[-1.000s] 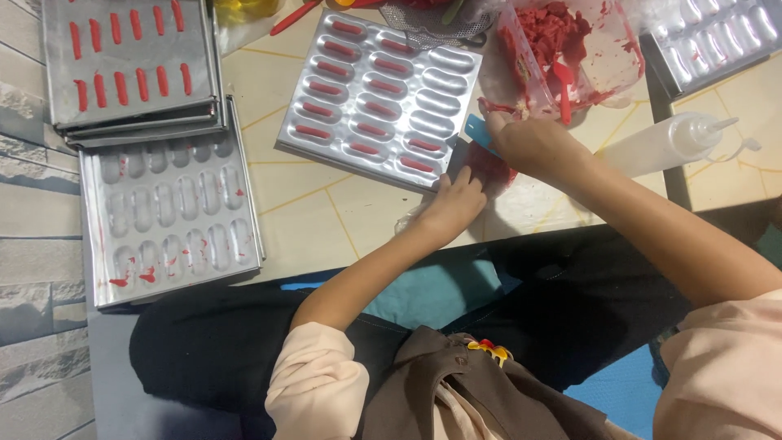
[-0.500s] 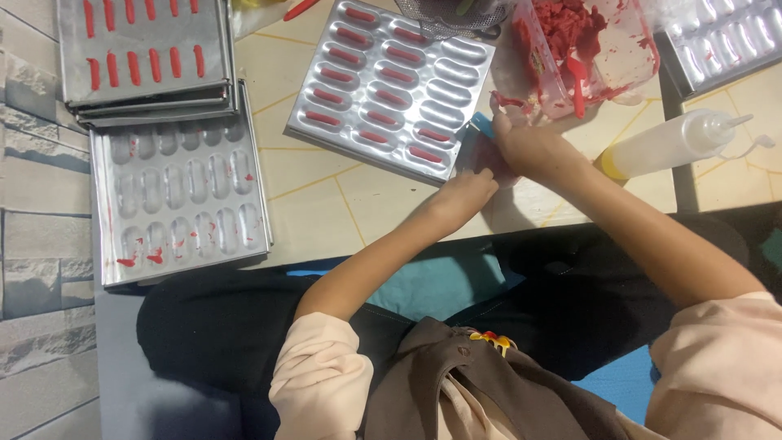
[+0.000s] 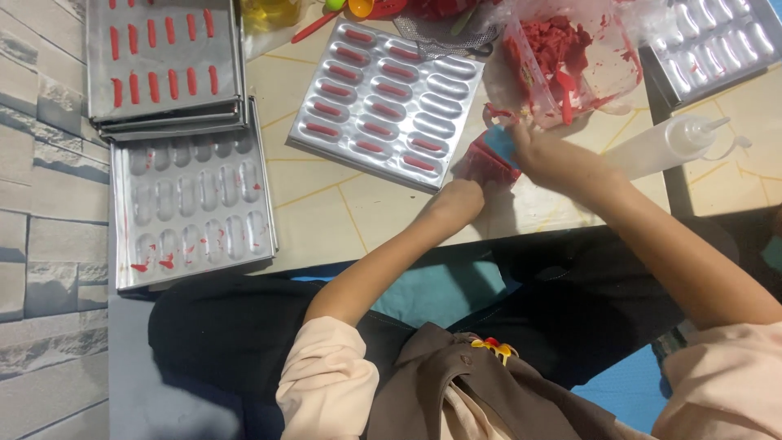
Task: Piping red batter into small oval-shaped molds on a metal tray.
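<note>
Right now your left hand [image 3: 460, 200] rests fist-like on the surface [image 3: 326, 191], knuckles just beside a red piping bag [image 3: 486, 163]; you cannot tell from this angle whether its fingers grip anything. Your right hand [image 3: 544, 153] closes on the bag's blue end, fingers wrapped around it. The bag lies at the near right corner of the mould tray [image 3: 387, 102], whose oval wells mostly carry red strips. Just beyond your right hand stands a clear tub [image 3: 570, 57] of red paste, and a squeeze bottle [image 3: 664, 145] lies to its right. At far left, an unfilled tray [image 3: 191, 204] sits below a stack of trays [image 3: 163, 65].
</note>
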